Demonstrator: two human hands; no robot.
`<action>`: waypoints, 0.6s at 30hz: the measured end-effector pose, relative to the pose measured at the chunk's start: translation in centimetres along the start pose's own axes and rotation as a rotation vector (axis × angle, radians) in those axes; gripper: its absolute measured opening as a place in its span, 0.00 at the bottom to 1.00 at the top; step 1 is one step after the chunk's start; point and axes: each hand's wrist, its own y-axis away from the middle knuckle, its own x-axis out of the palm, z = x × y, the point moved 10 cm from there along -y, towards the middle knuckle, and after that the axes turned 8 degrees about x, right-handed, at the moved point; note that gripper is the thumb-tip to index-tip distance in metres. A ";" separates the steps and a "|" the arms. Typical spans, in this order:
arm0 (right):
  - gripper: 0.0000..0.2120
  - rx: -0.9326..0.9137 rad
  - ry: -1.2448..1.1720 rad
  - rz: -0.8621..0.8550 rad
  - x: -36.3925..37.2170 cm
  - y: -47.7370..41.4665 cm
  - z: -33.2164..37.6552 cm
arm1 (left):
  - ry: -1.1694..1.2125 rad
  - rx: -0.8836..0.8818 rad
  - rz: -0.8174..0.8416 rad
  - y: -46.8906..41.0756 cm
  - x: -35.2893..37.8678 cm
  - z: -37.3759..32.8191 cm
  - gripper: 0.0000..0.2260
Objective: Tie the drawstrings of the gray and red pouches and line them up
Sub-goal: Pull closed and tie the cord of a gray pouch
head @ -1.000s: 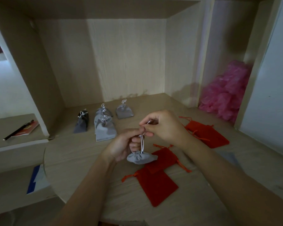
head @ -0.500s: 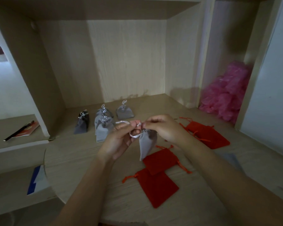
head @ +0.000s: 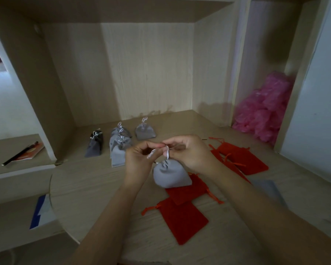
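Left hand (head: 139, 159) and right hand (head: 189, 152) pinch the white cord (head: 167, 153); the gray pouch (head: 170, 175) looks soft and light, probably best gripped at its gathered neck.

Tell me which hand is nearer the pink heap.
Right. The right hand sits toward the pink heap, though well short of it; the left hand is farther off, across the drawstring both pinch.

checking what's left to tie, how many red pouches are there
4 red pouches: one near the front edge, one partly under the held gray pouch, two overlapping at right; the right arm may hide more.
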 end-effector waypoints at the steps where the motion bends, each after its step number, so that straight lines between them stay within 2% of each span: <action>1: 0.12 -0.028 -0.008 -0.011 0.0 0.0 0.1 | 0.006 -0.006 -0.005 -0.1 -0.1 0.1 0.04; 7: 0.05 -0.092 0.171 -0.205 -2.4 -0.4 0.5 | 0.136 -0.160 -0.068 0.2 -0.3 1.7 0.03; 9: 0.04 -0.108 0.233 -0.287 -3.9 -0.4 0.3 | 0.274 -0.225 -0.105 0.2 -0.4 2.3 0.05; 10: 0.06 -0.100 0.236 -0.335 -4.8 -0.4 -0.1 | 0.372 -0.253 -0.112 0.2 -0.4 2.5 0.06; 13: 0.14 0.028 0.062 -0.400 -7.1 -0.8 -2.3 | 0.621 -0.332 -0.022 0.3 1.0 2.2 0.09; 18: 0.13 0.082 -0.038 -0.435 -7.7 -0.7 -2.8 | 0.653 -0.420 0.147 1.2 3.2 2.0 0.08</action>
